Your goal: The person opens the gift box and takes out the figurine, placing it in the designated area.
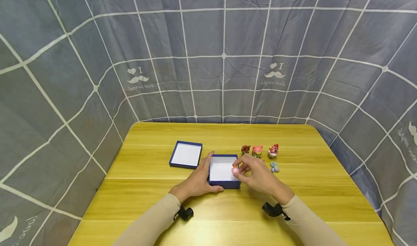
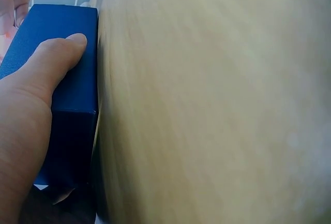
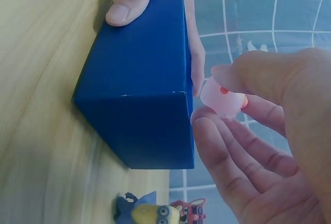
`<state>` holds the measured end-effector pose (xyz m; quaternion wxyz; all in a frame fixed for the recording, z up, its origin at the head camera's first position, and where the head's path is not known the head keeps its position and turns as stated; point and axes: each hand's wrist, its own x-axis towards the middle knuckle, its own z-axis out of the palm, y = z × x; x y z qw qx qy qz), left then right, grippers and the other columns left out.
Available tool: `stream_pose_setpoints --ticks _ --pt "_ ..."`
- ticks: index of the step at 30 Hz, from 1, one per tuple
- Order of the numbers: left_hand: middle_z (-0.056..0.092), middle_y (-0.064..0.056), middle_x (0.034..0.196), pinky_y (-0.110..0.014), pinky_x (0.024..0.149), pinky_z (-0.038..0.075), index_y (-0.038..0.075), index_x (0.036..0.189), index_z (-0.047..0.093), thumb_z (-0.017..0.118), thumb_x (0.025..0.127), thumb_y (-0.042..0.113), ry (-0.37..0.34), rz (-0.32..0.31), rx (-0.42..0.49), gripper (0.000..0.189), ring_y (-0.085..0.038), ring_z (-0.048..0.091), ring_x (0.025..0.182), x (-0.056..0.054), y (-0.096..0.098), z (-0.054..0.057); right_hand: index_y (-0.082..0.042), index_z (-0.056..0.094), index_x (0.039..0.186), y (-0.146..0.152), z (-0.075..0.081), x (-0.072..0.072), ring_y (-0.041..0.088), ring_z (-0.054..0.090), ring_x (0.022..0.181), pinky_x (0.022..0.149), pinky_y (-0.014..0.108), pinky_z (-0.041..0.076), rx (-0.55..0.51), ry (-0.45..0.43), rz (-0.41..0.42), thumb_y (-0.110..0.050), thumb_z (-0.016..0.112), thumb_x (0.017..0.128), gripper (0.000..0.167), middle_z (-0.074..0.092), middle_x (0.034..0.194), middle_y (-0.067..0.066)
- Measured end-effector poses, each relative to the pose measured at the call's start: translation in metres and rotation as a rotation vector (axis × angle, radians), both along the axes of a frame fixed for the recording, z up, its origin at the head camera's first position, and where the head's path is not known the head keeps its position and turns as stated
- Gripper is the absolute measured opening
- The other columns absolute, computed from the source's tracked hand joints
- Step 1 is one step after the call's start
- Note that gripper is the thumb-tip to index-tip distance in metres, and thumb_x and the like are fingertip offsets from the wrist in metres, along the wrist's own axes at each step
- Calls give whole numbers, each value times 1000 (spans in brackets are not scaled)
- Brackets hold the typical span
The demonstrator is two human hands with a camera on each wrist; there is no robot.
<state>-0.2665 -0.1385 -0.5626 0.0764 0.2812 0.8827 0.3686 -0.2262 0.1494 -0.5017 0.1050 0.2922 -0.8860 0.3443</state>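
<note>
An uncovered blue box [image 1: 225,184] with a white inside stands on the table. My left hand [image 1: 198,180] grips its left near corner, thumb [image 2: 62,53] across the front wall and fingers along the left side. Above the box's right part, my right hand [image 1: 258,173] pinches a small pink figure [image 3: 220,100] with orange bits between thumb and fingertips. The figure is up near the rim, apart from the box floor; fingers cover part of it. No other thing shows inside the box.
A blue lid [image 1: 186,154] lies white side up behind and left of the box. To the right stand a dark red figure [image 1: 245,149], a pink-red figure [image 1: 257,151], a red and white figure [image 1: 273,151] and a grey-blue figure [image 1: 275,166]. A grey checked curtain [image 1: 208,72] encloses the table.
</note>
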Motion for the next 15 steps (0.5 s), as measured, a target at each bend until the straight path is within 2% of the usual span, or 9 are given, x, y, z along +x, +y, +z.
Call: stream_pose_setpoints --ticks 9,15 --pt "34 -27 183 -63 133 49 12 188 3 100 92 54 17 -10 12 142 -42 57 157 2 0 2 -16 81 119 4 1 2 8 78 92 85 31 70 -10 28 -9 -12 90 105 18 78 111 -4" --pt "33 -28 184 -64 134 47 13 189 3 100 92 52 12 -6 17 143 -44 55 159 2 0 3 -14 81 120 7 1 2 7 76 92 86 31 70 -20 24 -7 -11 90 105 18 77 112 -3"
